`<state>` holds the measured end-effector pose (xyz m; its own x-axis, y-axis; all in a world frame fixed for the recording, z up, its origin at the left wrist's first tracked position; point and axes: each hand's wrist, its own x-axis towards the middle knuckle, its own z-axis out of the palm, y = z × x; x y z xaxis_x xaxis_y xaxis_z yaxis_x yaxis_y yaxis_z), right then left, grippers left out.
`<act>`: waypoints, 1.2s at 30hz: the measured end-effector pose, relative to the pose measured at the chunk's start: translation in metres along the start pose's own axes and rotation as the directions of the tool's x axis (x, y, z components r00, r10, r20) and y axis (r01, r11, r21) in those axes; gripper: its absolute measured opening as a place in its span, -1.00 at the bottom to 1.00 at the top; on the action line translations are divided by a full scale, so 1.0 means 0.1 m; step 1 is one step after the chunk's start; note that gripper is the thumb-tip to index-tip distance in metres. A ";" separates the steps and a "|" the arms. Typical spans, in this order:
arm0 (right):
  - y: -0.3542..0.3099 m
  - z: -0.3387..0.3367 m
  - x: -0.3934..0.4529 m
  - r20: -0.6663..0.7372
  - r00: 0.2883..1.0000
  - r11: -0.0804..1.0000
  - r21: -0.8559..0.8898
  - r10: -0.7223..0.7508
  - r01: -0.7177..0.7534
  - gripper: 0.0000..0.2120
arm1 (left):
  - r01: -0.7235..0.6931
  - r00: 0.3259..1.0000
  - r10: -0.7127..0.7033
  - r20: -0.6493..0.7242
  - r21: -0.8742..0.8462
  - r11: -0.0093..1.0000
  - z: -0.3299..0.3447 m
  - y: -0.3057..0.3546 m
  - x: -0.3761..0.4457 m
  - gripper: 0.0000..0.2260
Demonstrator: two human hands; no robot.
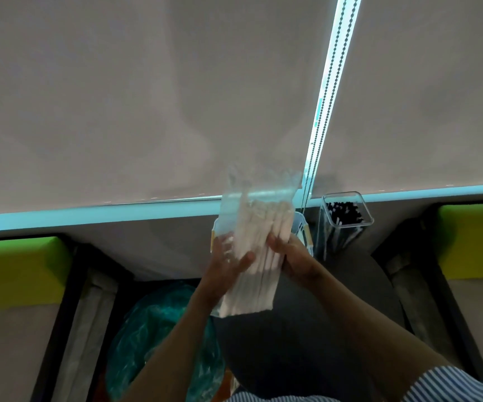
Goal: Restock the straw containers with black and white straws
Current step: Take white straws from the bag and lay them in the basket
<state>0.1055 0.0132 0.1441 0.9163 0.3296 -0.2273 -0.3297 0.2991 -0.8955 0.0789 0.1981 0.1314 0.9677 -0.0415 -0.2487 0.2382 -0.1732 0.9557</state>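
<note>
A clear plastic bag of white straws (256, 248) stands nearly upright in front of me, its open top loose above the straw ends. My left hand (228, 261) grips the bag's left side, thumb across the front. My right hand (291, 255) grips its right side. Behind the bag, a white container with an orange label (304, 230) is mostly hidden. To the right of it stands a clear square container (346, 219) filled with black straws.
A dark round table (321, 329) lies under my arms. A teal plastic bag (159, 338) sits on the floor at lower left. A grey roller blind with a bead chain (325, 111) fills the wall ahead. Green-yellow seat cushions (17, 271) flank both sides.
</note>
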 end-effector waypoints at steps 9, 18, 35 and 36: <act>-0.12 0.00 -0.09 0.043 0.999 0.991 -0.134 0.016 -0.010 -0.64 | -0.018 0.997 0.026 -0.068 0.123 0.992 0.07 -0.03 -0.11 -0.43; -0.52 -0.15 -0.06 -0.156 0.913 0.820 -0.514 -0.376 0.250 -0.41 | 0.054 0.992 -0.037 -0.117 0.148 0.987 -0.07 -0.05 -0.14 -0.40; -1.53 0.52 0.04 0.313 0.950 0.006 -0.950 -0.006 0.313 -0.64 | 0.010 0.993 0.019 -0.114 0.244 0.970 -0.02 -0.01 -0.16 -0.45; -1.53 0.53 0.05 0.322 0.945 -0.025 -0.946 0.048 0.324 -0.56 | 0.012 0.994 0.016 -0.107 0.251 0.968 -0.03 -0.01 -0.15 -0.45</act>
<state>0.1484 0.0162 0.2999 0.7774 0.6145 -0.1342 0.5197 -0.7478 -0.4131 0.0642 0.2017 0.1348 0.9746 0.0610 -0.2153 0.2209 -0.4148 0.8827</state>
